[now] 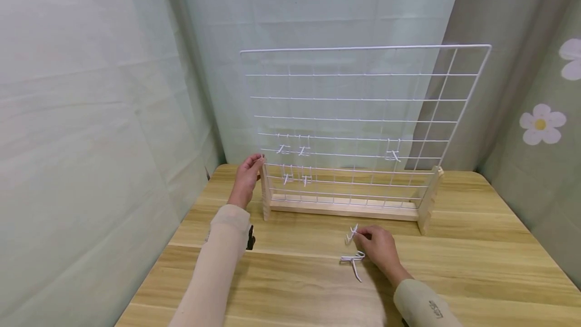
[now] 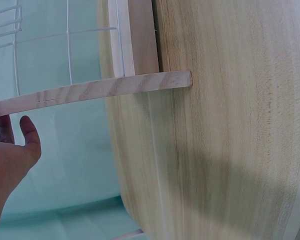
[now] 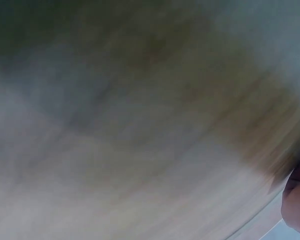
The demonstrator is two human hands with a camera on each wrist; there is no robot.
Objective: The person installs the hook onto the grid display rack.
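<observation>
A white wire grid rack (image 1: 358,121) stands upright in a wooden base. My left hand (image 1: 247,175) grips the top of its left wooden side post (image 1: 266,191); in the left wrist view, the fingers of that hand (image 2: 12,155) meet the post's edge while the thumb stands off it. Over the table before the rack, my right hand (image 1: 380,247) pinches a white wire hook (image 1: 351,233) between thumb and fingertips. Another white wire hook (image 1: 353,260) lies on the table just below it. The right wrist view is blurred, with part of the hand (image 3: 296,200) at its right edge.
Several white hooks hang on the grid: a pair (image 1: 303,148) on the left, more (image 1: 305,178) lower down, and a single hook (image 1: 394,153) on the right. Light curtains (image 1: 136,90) surround the wooden table (image 1: 481,266). The right wooden post (image 1: 428,201) stands opposite.
</observation>
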